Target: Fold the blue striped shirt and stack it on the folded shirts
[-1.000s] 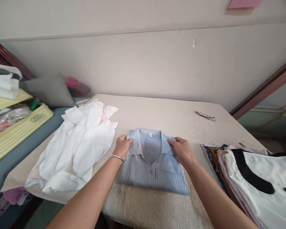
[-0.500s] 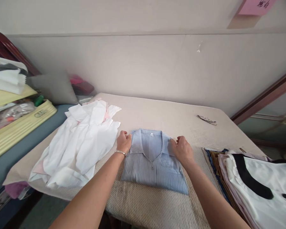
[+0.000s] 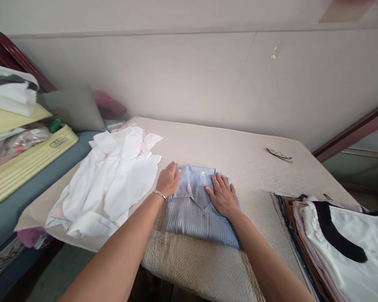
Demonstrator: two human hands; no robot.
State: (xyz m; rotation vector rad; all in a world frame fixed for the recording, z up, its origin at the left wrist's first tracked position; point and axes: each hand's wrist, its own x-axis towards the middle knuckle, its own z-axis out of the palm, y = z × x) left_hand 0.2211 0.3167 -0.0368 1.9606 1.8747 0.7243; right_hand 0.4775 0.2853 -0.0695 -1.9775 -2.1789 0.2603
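A light blue striped shirt (image 3: 189, 216) lies folded into a neat rectangle, collar away from me and buttons facing up. My right hand (image 3: 224, 196) is open, its palm flat and fingers spread over the right side of the collar and chest. At the shirt's left shoulder edge is my left hand (image 3: 169, 180), wearing a bracelet on its wrist. Its thumb and fingers are closed at the fabric edge, with the fingertips partly hidden.
Rumpled white clothes (image 3: 113, 180) are heaped on the left of the cloth-covered table (image 3: 201, 140). Glasses (image 3: 279, 155) lie toward the back right. A stack of folded clothes (image 3: 355, 247), white with black trim on top, sits at the right. Behind stands a wall (image 3: 189, 75).
My right hand has left its pinch at the right collar edge, moved inward and flattened on the shirt. The left hand stays at the left edge, shifted slightly up. The view has moved a little.
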